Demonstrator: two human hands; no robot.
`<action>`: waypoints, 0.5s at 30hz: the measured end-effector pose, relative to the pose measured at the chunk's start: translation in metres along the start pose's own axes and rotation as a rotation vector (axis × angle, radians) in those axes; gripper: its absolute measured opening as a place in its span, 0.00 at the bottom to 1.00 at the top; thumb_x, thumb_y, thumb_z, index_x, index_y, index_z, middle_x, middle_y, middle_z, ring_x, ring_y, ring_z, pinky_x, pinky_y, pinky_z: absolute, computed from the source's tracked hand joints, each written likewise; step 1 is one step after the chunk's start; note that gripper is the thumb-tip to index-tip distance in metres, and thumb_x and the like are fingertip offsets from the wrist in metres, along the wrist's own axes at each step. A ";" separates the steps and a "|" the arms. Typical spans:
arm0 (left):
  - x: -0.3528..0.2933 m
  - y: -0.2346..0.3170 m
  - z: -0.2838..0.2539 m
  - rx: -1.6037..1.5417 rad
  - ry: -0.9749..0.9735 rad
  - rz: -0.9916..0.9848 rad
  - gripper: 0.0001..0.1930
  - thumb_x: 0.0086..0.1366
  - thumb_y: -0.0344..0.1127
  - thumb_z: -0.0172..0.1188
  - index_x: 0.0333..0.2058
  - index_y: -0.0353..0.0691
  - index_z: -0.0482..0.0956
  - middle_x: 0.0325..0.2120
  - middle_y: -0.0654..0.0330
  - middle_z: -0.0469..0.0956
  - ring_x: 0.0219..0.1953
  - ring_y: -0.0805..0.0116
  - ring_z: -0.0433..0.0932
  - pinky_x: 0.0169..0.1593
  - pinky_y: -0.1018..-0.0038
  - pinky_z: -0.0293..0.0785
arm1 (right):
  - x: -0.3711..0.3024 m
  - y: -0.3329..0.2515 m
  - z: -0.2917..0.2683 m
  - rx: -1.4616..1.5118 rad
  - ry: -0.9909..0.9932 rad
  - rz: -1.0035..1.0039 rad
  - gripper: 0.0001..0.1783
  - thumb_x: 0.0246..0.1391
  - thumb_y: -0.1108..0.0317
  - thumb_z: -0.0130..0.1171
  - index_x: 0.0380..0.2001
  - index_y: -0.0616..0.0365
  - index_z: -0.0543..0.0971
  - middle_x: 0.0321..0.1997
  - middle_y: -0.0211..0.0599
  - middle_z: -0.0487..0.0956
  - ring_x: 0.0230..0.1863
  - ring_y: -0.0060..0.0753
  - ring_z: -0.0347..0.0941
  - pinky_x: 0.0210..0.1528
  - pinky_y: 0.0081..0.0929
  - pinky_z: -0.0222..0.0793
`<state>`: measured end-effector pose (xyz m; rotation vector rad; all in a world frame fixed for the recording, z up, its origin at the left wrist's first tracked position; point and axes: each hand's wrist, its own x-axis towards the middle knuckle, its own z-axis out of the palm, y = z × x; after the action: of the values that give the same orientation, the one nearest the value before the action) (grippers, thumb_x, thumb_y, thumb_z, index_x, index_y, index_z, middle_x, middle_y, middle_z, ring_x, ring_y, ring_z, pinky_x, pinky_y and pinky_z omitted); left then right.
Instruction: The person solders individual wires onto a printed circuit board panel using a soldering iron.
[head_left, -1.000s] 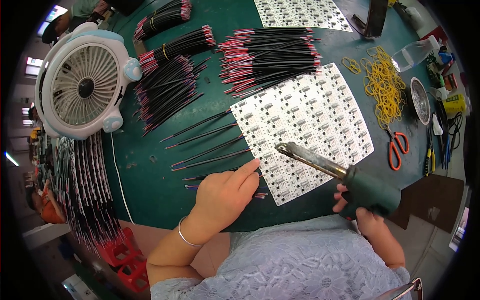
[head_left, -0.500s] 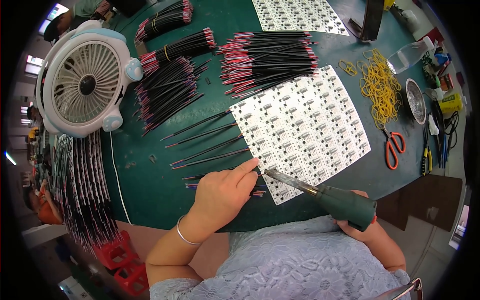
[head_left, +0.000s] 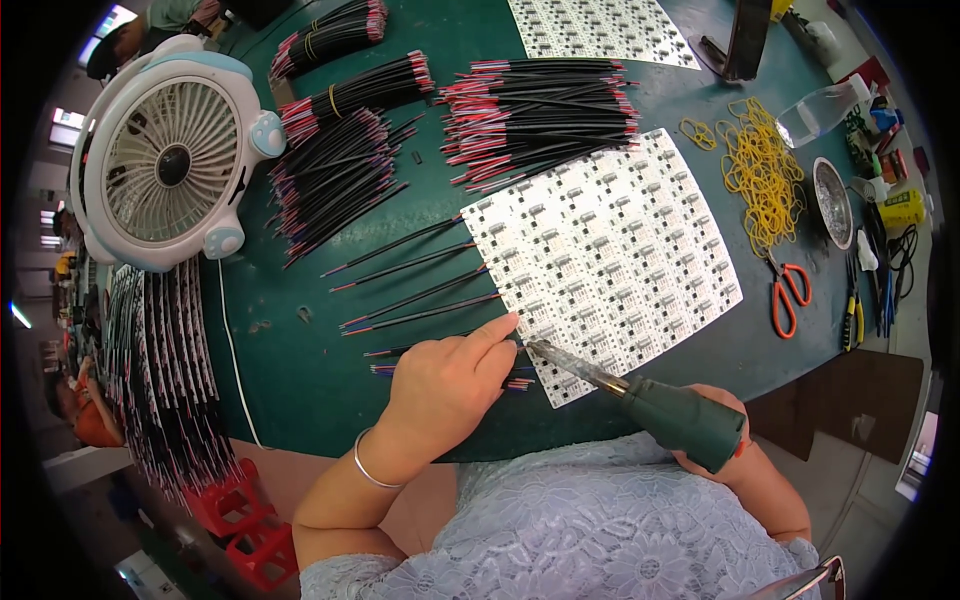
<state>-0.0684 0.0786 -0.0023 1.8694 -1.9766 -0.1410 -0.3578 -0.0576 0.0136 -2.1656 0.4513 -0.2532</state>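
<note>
We log the soldering iron [head_left: 685,422] at lower right of centre, its green handle sloping up and left to a metal shaft whose tip sits at the lower left edge of the white circuit board [head_left: 620,260]. The right hand [head_left: 722,403] is wrapped around that handle, its fingers partly hidden behind it. The left hand [head_left: 445,392], just left of the tip, has its index finger stretched to the board's edge; we cannot tell whether its other fingers pinch a wire, as their undersides are hidden. The board lies in the centre of the frame on the green table [head_left: 300,390]. Along its left side we see thin black cables [head_left: 432,311] laid out side by side, their inner ends at the edge. Above the board, at upper centre, is a large pile of black cables [head_left: 560,110] with red and white ends. We record a fan [head_left: 172,165] at upper left. On the right side lie a heap of yellow rubber bands [head_left: 762,175], orange-handled scissors [head_left: 777,285] at its lower end, and a tilted metal bowl [head_left: 831,203] beside it.
</note>
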 end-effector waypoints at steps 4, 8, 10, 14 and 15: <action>0.001 0.002 -0.003 -0.006 -0.036 -0.037 0.18 0.35 0.27 0.68 0.31 0.40 0.77 0.44 0.62 0.78 0.24 0.70 0.77 0.26 0.74 0.71 | 0.004 -0.001 0.002 0.032 0.036 -0.038 0.25 0.37 0.66 0.67 0.41 0.64 0.75 0.33 0.43 0.80 0.30 0.44 0.79 0.32 0.31 0.74; 0.001 0.003 -0.003 0.005 -0.032 -0.033 0.18 0.35 0.27 0.68 0.30 0.41 0.77 0.44 0.63 0.78 0.23 0.70 0.76 0.26 0.74 0.71 | -0.001 0.008 0.001 0.055 -0.039 -0.043 0.23 0.38 0.66 0.66 0.40 0.63 0.76 0.34 0.43 0.80 0.32 0.44 0.79 0.34 0.30 0.74; 0.001 0.002 -0.002 0.008 -0.023 -0.020 0.14 0.40 0.28 0.65 0.30 0.41 0.76 0.43 0.62 0.78 0.22 0.71 0.76 0.25 0.75 0.70 | -0.002 0.000 0.000 0.086 -0.009 0.021 0.17 0.44 0.66 0.60 0.39 0.62 0.76 0.31 0.39 0.79 0.29 0.38 0.78 0.33 0.29 0.73; 0.000 0.005 -0.004 0.007 -0.043 -0.042 0.17 0.37 0.26 0.67 0.31 0.40 0.77 0.45 0.62 0.78 0.23 0.68 0.76 0.26 0.73 0.71 | -0.001 -0.001 0.003 0.093 0.073 0.026 0.13 0.53 0.63 0.54 0.38 0.61 0.76 0.28 0.35 0.78 0.24 0.29 0.76 0.31 0.28 0.71; -0.001 0.004 -0.003 0.008 -0.042 -0.041 0.17 0.37 0.26 0.67 0.31 0.40 0.77 0.45 0.62 0.78 0.23 0.68 0.76 0.26 0.73 0.71 | -0.003 0.001 0.005 0.092 0.074 0.025 0.13 0.53 0.63 0.54 0.38 0.61 0.76 0.28 0.35 0.78 0.24 0.29 0.76 0.31 0.28 0.71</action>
<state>-0.0713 0.0803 0.0023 1.9273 -1.9701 -0.1858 -0.3589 -0.0539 0.0098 -2.0645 0.4990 -0.3349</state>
